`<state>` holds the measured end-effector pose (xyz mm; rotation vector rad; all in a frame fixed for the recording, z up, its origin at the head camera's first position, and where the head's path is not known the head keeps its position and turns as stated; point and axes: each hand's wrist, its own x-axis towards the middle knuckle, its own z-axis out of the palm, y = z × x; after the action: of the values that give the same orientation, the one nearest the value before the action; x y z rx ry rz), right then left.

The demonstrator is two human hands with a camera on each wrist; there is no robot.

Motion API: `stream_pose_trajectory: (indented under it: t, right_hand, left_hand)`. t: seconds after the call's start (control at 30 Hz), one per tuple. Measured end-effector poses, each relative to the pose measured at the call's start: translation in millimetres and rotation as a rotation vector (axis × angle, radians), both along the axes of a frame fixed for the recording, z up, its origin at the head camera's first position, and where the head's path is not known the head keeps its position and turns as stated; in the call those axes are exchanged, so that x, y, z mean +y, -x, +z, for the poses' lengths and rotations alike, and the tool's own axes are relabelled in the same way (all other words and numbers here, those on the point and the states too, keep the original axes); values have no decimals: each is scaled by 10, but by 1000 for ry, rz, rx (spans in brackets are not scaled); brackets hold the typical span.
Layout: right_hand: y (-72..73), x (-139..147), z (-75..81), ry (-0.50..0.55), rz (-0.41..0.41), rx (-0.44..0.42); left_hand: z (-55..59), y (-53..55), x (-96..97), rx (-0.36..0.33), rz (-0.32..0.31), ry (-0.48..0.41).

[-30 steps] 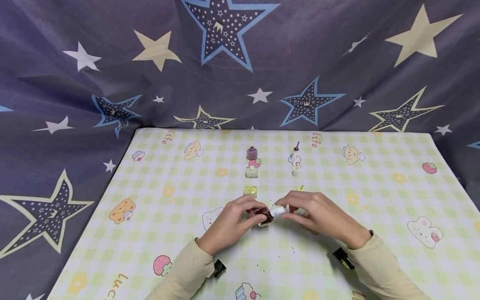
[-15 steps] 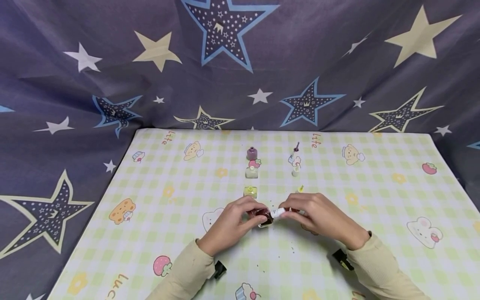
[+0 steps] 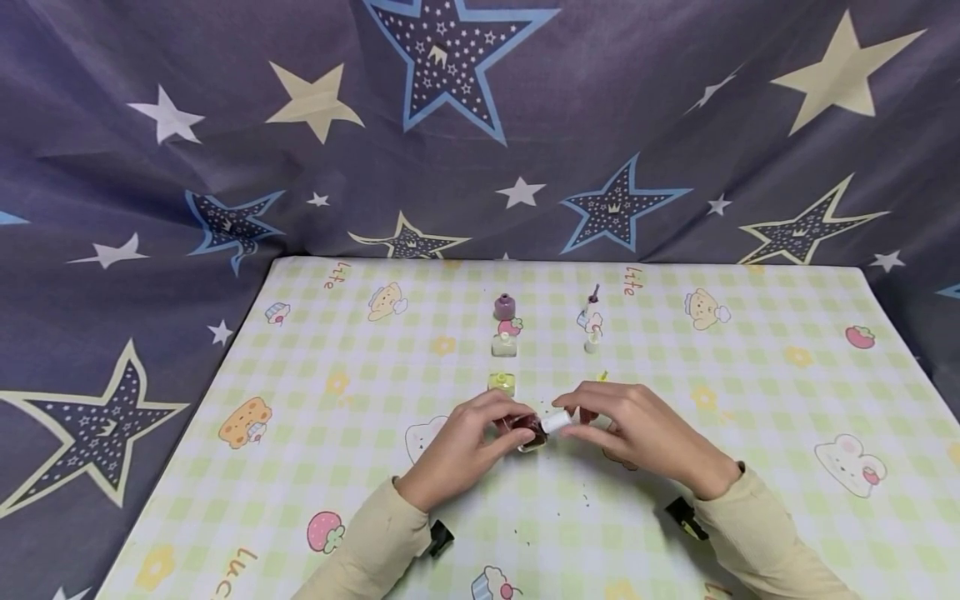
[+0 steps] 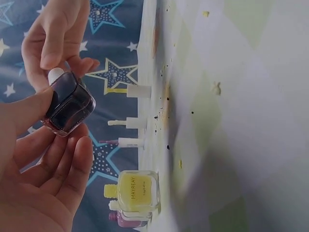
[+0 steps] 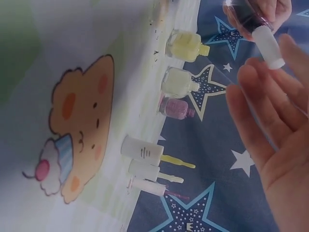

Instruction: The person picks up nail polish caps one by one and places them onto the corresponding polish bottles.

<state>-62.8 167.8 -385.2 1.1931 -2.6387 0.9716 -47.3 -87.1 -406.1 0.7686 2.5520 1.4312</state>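
Note:
My left hand (image 3: pixel 467 437) holds a dark red nail polish bottle (image 4: pixel 72 104) between thumb and fingers, tilted with its neck toward the right. A white cap (image 5: pixel 268 47) is on the bottle. My right hand (image 3: pixel 641 429) is around the cap's end with thumb and index finger spread, fingertips close beside it and the cap's side uncovered. Behind the left hand stand uncapped bottles in a row: yellow (image 3: pixel 501 382), pale whitish (image 3: pixel 504 345) and purple (image 3: pixel 505 307).
White caps stand brush-up right of the bottles, with a yellow brush (image 5: pixel 177 161), a pale brush (image 5: pixel 171 179) and a purple brush (image 5: pixel 176 195). Small dark and yellow crumbs lie on the checked tablecloth (image 3: pixel 420 533). A star-patterned curtain (image 3: pixel 480 183) hangs behind the table.
Half a second ago my right thumb and fingers pinched the white cap; now they have loosened and more of the cap shows. The left hand keeps the bottle in place.

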Motion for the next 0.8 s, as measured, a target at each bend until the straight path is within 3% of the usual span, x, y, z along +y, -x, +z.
stream_pose_trajectory:
  t: [0.2, 0.57, 0.8]
  right_hand:
    - [7, -3, 17, 27, 51, 36]
    - [23, -4, -42, 24, 20, 119]
    - [16, -11, -42, 26, -20, 63]
  left_hand:
    - [-14, 8, -7, -1, -6, -8]
    - [-6, 2, 22, 5, -9, -26]
    - [3, 3, 26, -1, -8, -28]
